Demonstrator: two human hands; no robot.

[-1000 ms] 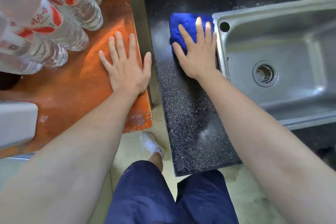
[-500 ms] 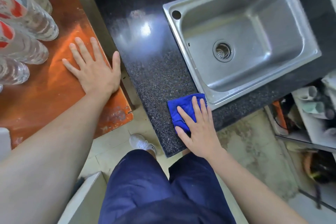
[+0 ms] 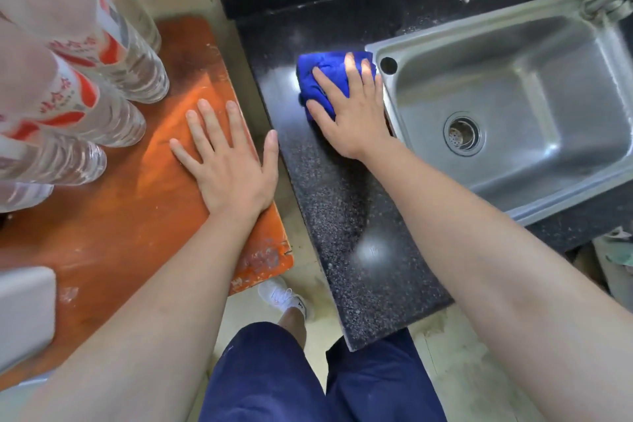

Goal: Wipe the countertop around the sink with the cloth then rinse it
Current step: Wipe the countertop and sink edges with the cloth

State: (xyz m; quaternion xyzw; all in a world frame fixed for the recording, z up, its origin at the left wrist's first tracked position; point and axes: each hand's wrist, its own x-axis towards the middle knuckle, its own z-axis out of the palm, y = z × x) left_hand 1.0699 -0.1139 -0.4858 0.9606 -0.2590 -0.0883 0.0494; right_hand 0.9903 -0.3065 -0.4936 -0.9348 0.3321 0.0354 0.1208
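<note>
Head view looks down at a black speckled counter (image 3: pixel 342 209) with a steel sink (image 3: pixel 548 72) at 2 o'clock of the frame. The blue cloth (image 3: pixel 320 79) lies bunched on the counter at 12 o'clock, touching the left rim of the sink, just beside the round overflow hole (image 3: pixel 388 65). The right hand (image 3: pixel 352 113) presses flat on the cloth from its 5 o'clock side. Its fingers are straight and a little apart, they do not curl around the cloth, and the thumb lies on the cloth's near edge. The little finger side of this hand reaches over the sink rim. The drain (image 3: pixel 464 134) is in the sink floor, at 3 o'clock from the hand. A faucet (image 3: pixel 606 2) stands at the sink's 1 o'clock corner, cut by the frame.

The left hand (image 3: pixel 229 164) rests at 9 o'clock on an orange table (image 3: pixel 137 216), palm down, with all fingers spread wide and the thumb pointing toward the counter. It holds nothing. Clear bottles (image 3: pixel 113 113) with red and white labels stand on the table at 10 o'clock. A white box (image 3: pixel 24 312) sits at 8 o'clock on the table edge. At 6 o'clock there are dark blue shorts (image 3: pixel 274 377) and one white shoe (image 3: pixel 284 295) on the floor, between the table and the counter.
</note>
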